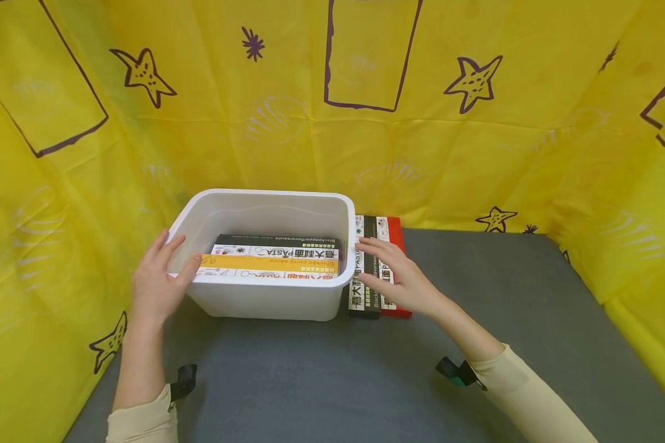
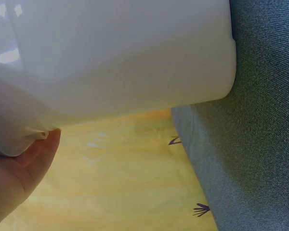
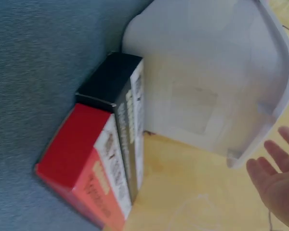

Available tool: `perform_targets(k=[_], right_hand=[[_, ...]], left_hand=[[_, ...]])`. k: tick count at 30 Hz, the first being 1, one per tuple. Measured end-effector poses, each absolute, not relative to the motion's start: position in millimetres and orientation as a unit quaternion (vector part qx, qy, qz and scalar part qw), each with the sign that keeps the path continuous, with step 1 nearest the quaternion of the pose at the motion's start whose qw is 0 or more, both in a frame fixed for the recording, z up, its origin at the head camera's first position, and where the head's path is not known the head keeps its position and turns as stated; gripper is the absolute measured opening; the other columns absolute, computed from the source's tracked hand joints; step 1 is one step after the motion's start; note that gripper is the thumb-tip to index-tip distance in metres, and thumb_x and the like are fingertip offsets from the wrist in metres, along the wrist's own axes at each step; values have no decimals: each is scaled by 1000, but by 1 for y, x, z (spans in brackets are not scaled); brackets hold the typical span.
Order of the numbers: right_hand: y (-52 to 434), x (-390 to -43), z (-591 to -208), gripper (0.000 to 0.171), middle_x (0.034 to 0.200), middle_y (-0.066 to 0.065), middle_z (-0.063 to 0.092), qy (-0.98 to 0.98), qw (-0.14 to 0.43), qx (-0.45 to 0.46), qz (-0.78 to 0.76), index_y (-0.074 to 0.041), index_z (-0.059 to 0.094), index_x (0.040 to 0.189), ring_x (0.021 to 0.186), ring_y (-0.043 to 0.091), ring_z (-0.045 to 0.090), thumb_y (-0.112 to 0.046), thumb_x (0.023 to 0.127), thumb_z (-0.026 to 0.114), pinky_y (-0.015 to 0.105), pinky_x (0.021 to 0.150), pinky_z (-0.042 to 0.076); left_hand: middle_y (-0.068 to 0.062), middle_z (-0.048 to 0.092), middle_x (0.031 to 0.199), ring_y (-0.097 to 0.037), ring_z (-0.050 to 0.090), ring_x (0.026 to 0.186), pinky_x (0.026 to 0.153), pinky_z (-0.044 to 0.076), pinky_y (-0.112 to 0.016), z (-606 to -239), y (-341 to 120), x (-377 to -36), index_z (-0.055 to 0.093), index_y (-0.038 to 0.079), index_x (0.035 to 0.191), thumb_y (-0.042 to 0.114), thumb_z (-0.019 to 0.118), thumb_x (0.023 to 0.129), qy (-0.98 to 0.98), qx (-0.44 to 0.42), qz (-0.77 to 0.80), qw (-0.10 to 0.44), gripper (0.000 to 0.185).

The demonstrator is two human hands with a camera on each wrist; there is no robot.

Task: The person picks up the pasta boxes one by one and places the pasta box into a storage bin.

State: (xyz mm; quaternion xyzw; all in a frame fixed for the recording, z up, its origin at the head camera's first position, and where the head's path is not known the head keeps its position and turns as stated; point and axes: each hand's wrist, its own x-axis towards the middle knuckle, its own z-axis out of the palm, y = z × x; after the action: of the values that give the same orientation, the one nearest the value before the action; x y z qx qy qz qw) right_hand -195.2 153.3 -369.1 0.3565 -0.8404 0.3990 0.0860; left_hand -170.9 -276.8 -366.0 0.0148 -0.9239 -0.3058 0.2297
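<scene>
A white plastic bin (image 1: 266,301) stands on the dark grey table with pasta boxes inside. Uppermost in it lie a black-edged box (image 1: 277,240) and a yellow-edged one (image 1: 268,263). My left hand (image 1: 157,280) grips the bin's rim at the left, thumb over the front corner, a finger hooked against the outside in the left wrist view. My right hand (image 1: 401,274) is spread beside the right rim, fingers extended towards it. Below that hand, a black pasta box (image 3: 111,79) and a red one (image 3: 74,144) stand side by side against the bin's right wall.
Yellow cloth (image 1: 288,147) printed with starfish and fish surrounds the table (image 1: 321,381) at the back and sides. A dark strap mount sits on each wrist, at the left (image 1: 184,381) and the right (image 1: 455,372).
</scene>
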Motion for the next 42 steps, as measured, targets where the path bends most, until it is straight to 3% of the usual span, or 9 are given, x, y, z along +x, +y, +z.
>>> perform_targets(k=[11, 19, 25, 32, 37, 42], right_hand=[[171, -188, -384, 80, 153, 5, 32, -862, 35, 249, 441, -20, 31, 152, 134, 28, 36, -28, 86, 75, 57, 103, 38], [182, -187, -405, 95, 154, 10, 29, -869, 14, 154, 470, -17, 21, 155, 131, 35, 38, -34, 81, 79, 56, 102, 39], [186, -191, -420, 103, 154, 17, 25, -866, 1, 117, 487, -7, 17, 155, 129, 42, 37, -31, 78, 81, 57, 97, 43], [190, -197, -448, 113, 153, 26, 22, -895, -26, 76, 438, 4, 8, 152, 135, 39, 28, -33, 75, 82, 59, 106, 32], [192, -200, -463, 115, 148, 28, 28, -895, -36, 75, 438, 9, 9, 150, 131, 41, 32, -30, 72, 84, 57, 105, 33], [190, -202, -469, 109, 131, 26, 43, -888, -23, 94, 450, 8, 18, 147, 120, 38, 40, -26, 69, 86, 53, 98, 37]], left_hand=[[-18, 31, 155, -49, 30, 136, 102, 24, -72, -365, -277, -169, 50, 5, 141, 36, 56, 94, -922, 20, -309, 231, 57], [-18, 30, 155, -49, 30, 136, 101, 25, -72, -365, -277, -169, 50, 5, 141, 36, 55, 94, -924, 25, -307, 228, 57], [-18, 31, 155, -48, 30, 136, 101, 25, -72, -365, -277, -169, 51, 5, 140, 36, 55, 94, -923, 25, -307, 230, 56], [-17, 29, 156, -48, 29, 137, 102, 24, -72, -365, -277, -169, 50, 6, 141, 37, 55, 94, -923, 29, -311, 224, 57], [-17, 29, 156, -48, 28, 138, 102, 24, -72, -365, -277, -170, 49, 6, 142, 37, 54, 94, -924, 30, -310, 222, 57], [-18, 30, 156, -48, 29, 137, 102, 24, -71, -365, -276, -170, 51, 5, 141, 36, 54, 94, -923, 27, -311, 226, 56]])
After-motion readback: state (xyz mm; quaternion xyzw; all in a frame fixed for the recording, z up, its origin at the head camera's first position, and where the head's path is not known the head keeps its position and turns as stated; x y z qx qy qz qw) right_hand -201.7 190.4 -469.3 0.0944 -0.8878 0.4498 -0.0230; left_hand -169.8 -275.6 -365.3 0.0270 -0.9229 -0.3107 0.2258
